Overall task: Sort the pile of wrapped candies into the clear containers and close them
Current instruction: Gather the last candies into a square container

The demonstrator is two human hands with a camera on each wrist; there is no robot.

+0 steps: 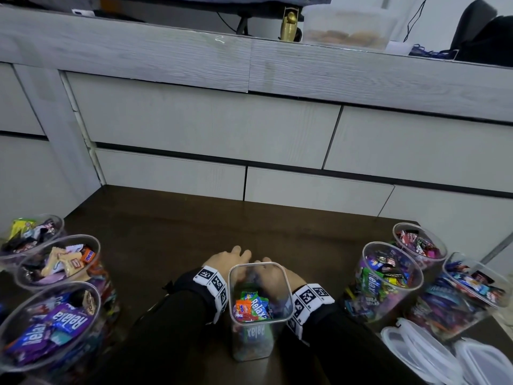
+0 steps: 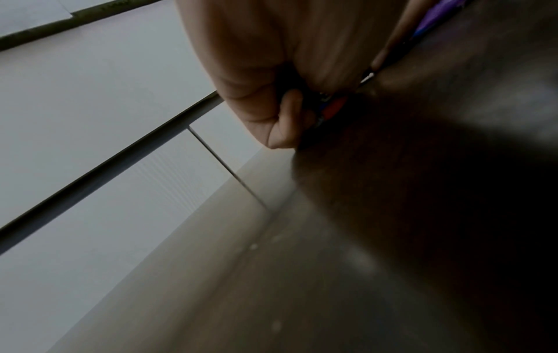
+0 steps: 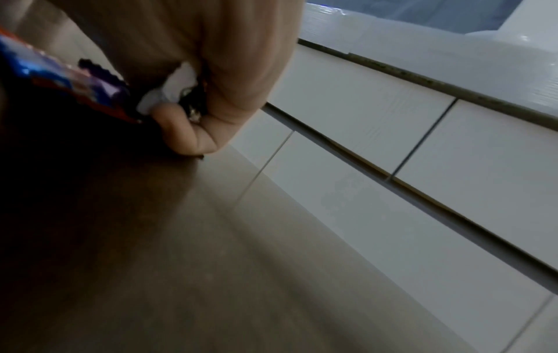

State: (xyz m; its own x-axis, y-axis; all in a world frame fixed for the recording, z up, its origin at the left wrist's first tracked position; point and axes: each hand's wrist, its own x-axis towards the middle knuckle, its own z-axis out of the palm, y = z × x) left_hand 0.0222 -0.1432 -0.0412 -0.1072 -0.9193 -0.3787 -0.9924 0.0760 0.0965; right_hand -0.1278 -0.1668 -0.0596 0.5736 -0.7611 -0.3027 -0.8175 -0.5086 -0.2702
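Observation:
A clear square container (image 1: 231, 297) with green and orange wrapped candies in it stands on the dark table (image 1: 172, 234), close to me. Both hands lie on the table just behind it, partly hidden by its walls. My left hand (image 1: 230, 258) has its fingers curled over a few wrapped candies; the left wrist view shows this hand (image 2: 286, 114) closed round red and blue wrappers (image 2: 332, 107). My right hand (image 1: 277, 273) meets it from the right. In the right wrist view this hand (image 3: 193, 124) pinches white and dark wrappers, next to purple-blue candies (image 3: 99, 86).
Three open round containers of candies (image 1: 50, 326) (image 1: 58, 262) (image 1: 30, 237) stand at the left. Three more (image 1: 388, 279) (image 1: 419, 245) (image 1: 472, 287) stand at the right. Clear lids (image 1: 416, 351) lie at the front right. A grey drawer cabinet (image 1: 222, 120) rises behind the table.

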